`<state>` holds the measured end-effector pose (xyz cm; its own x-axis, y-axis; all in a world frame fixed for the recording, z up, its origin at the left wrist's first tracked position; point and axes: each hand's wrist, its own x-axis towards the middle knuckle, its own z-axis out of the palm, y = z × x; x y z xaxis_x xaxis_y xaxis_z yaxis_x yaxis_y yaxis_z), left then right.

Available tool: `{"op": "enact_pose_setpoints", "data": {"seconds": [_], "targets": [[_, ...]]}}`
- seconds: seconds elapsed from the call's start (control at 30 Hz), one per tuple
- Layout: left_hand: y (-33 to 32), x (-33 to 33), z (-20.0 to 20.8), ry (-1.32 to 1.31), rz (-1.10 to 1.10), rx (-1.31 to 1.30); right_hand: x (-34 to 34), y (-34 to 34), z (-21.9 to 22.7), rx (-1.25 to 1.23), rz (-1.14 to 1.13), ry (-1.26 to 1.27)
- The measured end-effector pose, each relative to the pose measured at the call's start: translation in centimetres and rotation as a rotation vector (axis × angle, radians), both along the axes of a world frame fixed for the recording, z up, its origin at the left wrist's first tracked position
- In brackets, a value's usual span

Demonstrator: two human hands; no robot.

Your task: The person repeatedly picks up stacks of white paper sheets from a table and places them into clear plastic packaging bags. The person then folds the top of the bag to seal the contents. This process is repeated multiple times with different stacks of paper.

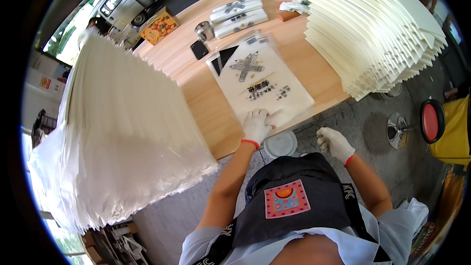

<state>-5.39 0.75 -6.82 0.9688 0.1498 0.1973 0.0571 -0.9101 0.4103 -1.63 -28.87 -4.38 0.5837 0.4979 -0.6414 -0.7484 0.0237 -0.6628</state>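
My left hand (257,126), in a white glove with a red cuff, lies with its fingers stretched out on the near edge of a clear plastic paper bag (289,104). Crossed pencils and dark lettering are printed on that bag, and it lies flat on the wooden table (206,118). Whether paper is inside it I cannot tell. My right hand (335,145), gloved the same way, hangs off the table's front edge with its fingers curled. Nothing shows in it.
A tall pile of plastic bags (132,137) stands at the left. Fanned stacks of white paper (363,29) rise at the right. Farther back are rolled printed bags (240,23), a phone (199,49) and a metal cup (204,31). A red stool (431,121) stands at the right.
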Motion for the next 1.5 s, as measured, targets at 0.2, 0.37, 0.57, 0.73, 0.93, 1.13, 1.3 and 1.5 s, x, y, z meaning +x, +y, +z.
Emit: {"op": "enact_pose_setpoints", "data": {"seconds": [0.2,0.37,0.57,0.73,0.93,1.13,1.3,1.5], "targets": [[2.5,5.4,-0.6,0.473,-0.164,-0.073,-2.2,-0.9,-1.5,0.025,-0.116,0.048],[4.1,6.3,-0.8,0.35,-0.142,-0.218,-0.8,1.2,-0.4,0.052,-0.031,-0.037],[2.6,7.9,5.2,0.384,-0.096,-0.39,3.9,8.8,1.4,0.136,0.165,-0.184],[3.0,8.2,5.5,0.261,-0.256,-0.599,7.3,14.4,0.4,-0.232,0.046,-0.814],[5.2,10.0,5.6,-0.06,-0.136,-1.815,9.4,5.9,-3.6,-0.923,0.424,-1.225],[-0.9,8.5,9.8,0.096,-0.254,-1.274,8.4,2.8,5.7,-0.564,0.523,-0.795],[-11.7,6.4,15.8,-0.018,-0.517,-0.707,9.1,7.5,3.2,-0.828,0.574,-1.555],[-16.1,-0.5,20.7,0.013,-0.86,-0.443,9.4,7.3,-0.4,-0.988,0.883,-1.574]]}}
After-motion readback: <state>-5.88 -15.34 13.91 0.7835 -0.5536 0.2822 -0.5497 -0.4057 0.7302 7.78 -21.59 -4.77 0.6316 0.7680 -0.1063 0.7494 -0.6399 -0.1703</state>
